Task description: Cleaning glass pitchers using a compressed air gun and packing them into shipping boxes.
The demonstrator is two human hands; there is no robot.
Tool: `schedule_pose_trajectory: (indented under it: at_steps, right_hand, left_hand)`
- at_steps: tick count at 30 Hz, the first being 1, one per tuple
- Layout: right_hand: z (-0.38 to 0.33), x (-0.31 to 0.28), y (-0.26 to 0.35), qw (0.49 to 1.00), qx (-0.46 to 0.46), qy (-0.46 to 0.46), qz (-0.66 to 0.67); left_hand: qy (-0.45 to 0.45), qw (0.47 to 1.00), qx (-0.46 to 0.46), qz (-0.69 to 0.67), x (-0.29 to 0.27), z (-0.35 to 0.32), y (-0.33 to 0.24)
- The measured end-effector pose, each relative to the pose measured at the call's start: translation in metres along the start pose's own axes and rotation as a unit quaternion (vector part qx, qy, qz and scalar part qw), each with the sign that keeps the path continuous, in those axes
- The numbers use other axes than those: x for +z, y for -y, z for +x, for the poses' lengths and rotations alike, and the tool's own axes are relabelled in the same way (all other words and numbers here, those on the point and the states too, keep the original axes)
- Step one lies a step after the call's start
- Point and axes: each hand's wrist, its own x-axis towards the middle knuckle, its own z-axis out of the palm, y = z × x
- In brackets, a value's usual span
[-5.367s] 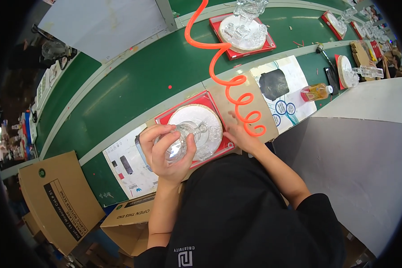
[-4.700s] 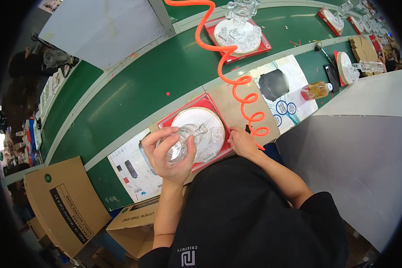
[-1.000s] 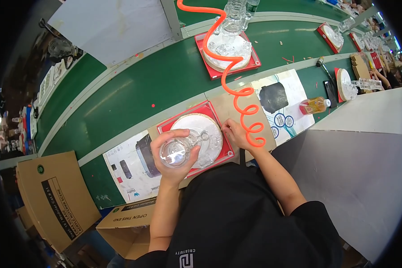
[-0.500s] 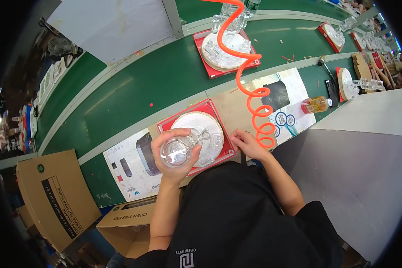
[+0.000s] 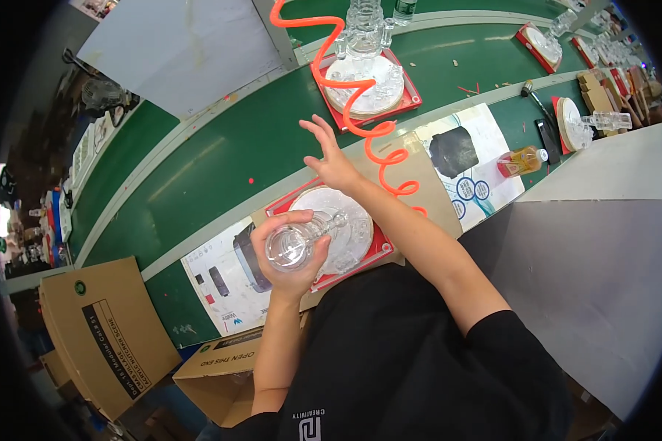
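Note:
My left hand (image 5: pixel 287 279) is wrapped around a clear plastic figure (image 5: pixel 288 246) with a rounded top. The figure stands over a round white base (image 5: pixel 355 242), which carries small clear pieces and sits in a shallow red tray (image 5: pixel 382 248). My fingers hide part of the figure and the base. Reaching past the far side of the tray, my right hand (image 5: pixel 332 163) is in the air with its fingers apart and nothing in them. An orange coiled air hose (image 5: pixel 368 126) hangs just to the right of that hand.
On the green worktable (image 5: pixel 198 198), another clear figure (image 5: pixel 365 33) stands on a white base in a red tray. A bottle of amber liquid (image 5: pixel 521 162) lies at the right on a printed cardboard sheet (image 5: pixel 485 132). Open cardboard boxes (image 5: pixel 114 331) stand at the lower left.
My right hand has left the tray's right edge and reached up and left over its far side, its fingers spreading. My left hand keeps its hold on the figure.

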Motion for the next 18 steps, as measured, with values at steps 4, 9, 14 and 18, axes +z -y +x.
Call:
schedule_pose_trajectory:
  at_steps: [4, 9, 14, 18]
  right_hand:
    - [-0.039, -0.001, -0.016, 0.938, 0.068, 0.074, -0.331]
    - [-0.086, -0.001, -0.024, 0.923, 0.235, 0.064, -0.299]
    - [-0.088, -0.002, -0.027, 0.939, 0.178, 0.035, -0.293]
    - [-0.088, -0.005, -0.032, 0.933, 0.174, 0.038, -0.313]
  left_hand:
    - [-0.002, 1.0, -0.005, 0.003, -0.002, -0.001, 0.0]
    - [-0.016, 1.0, 0.013, 0.02, 0.004, 0.0, -0.004]
    - [-0.028, 0.999, -0.003, -0.015, 0.005, 0.001, -0.009]
    - [-0.03, 0.999, -0.026, 0.002, 0.008, 0.003, -0.015]
